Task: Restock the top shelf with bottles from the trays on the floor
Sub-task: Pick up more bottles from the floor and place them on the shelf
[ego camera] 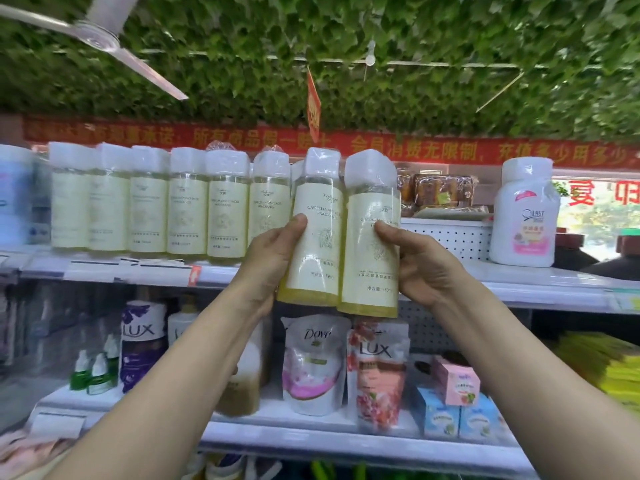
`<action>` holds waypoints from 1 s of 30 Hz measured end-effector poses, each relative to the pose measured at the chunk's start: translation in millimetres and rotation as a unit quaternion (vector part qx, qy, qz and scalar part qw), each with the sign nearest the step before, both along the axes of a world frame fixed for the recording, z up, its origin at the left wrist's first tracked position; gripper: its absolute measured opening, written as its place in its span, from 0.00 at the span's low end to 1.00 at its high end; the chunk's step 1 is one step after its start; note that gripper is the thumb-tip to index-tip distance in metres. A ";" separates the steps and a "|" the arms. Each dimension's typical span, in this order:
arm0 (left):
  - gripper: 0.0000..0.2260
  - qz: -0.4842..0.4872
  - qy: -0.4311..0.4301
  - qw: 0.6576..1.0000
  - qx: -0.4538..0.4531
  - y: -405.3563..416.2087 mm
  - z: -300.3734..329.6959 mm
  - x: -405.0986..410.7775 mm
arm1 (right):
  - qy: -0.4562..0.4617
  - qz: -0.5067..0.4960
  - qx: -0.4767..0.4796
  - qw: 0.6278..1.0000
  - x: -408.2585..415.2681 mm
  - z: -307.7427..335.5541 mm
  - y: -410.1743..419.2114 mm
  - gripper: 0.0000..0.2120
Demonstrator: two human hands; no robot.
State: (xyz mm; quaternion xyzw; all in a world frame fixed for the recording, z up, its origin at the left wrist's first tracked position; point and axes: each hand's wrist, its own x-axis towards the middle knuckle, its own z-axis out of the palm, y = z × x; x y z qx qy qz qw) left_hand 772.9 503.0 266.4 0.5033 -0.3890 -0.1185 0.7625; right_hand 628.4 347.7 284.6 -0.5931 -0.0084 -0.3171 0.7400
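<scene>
Two tall bottles with pale yellow labels and white plastic-wrapped caps are raised side by side in front of the top shelf (519, 282). My left hand (268, 258) grips the left bottle (317, 230) from its left side, thumb on the label. My right hand (420, 261) grips the right bottle (372, 251) from its right side. Both bottle bases hang just below the shelf's front edge. A row of several matching bottles (152, 202) stands on the top shelf to the left, ending right beside the held pair.
A white Clast bottle (524, 216) stands on the top shelf to the right, with a perforated white basket (450, 233) between it and the held bottles. Lux and Dove refill pouches (315, 365) and small boxes fill the shelf below. A ceiling fan (100, 32) hangs upper left.
</scene>
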 end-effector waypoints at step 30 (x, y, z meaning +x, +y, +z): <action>0.16 0.035 -0.014 0.998 0.055 -37.9 54.8 43.0 | -0.032 -0.041 -0.066 0.996 64.7 48.1 -45.3 0.28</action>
